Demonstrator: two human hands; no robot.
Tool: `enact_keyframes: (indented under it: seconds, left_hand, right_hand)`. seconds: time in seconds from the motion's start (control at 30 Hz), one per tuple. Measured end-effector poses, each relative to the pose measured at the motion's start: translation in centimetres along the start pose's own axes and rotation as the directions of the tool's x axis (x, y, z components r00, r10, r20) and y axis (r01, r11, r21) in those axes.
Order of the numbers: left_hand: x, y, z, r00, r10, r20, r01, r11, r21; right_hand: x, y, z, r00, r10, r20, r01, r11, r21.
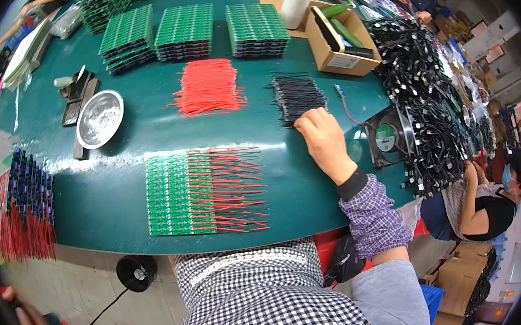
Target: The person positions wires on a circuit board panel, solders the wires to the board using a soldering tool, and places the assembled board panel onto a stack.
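Observation:
My right hand (326, 142) rests over the near right corner of a pile of short black wires (298, 94). Its fingers are bent and pinched together on the wire ends; how many wires they hold is hidden. My left hand is out of view. In front of my body lies a green circuit board panel (172, 195). Rows of red wires (233, 188) run across its right part and stick out past its right edge. Beyond it lies a pile of loose red wires (210, 87), left of the black ones.
Stacked green panels (258, 27) line the back. A cardboard box (346, 55), a black fan (388, 137) and a heap of black cables (408, 58) stand right. Left are a metal bowl (100, 119) and wired boards (24, 209). A co-worker (482, 202) sits right.

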State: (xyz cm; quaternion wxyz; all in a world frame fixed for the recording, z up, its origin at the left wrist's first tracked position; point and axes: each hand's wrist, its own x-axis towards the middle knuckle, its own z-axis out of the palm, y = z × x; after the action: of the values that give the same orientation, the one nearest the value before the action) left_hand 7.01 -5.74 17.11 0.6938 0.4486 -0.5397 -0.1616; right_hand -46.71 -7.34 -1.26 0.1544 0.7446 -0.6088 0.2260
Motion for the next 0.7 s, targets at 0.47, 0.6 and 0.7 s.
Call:
enact_keyframes:
  seconds: [0.47, 0.6, 0.7]
  left_hand:
    - [-15.9, -3.0, 2.3, 0.653, -0.737, 0.177, 0.738, 0.671, 0.070]
    - [-18.7, -2.5, 1.1, 0.548, -0.811, 0.204, 0.791, 0.582, 0.191]
    - [-21.2, -4.0, -1.0, 0.612, -0.711, 0.346, 0.630, 0.703, 0.329]
  right_hand:
    - [1.8, -18.1, -3.2, 0.999, 0.032, 0.037, -0.049, 0.714, 0.698]
    - [0.6, -20.8, -1.7, 0.992, 0.030, 0.124, -0.114, 0.650, 0.751]
    - [0.2, -21.4, -1.0, 0.980, 0.085, 0.179, -0.190, 0.655, 0.731]
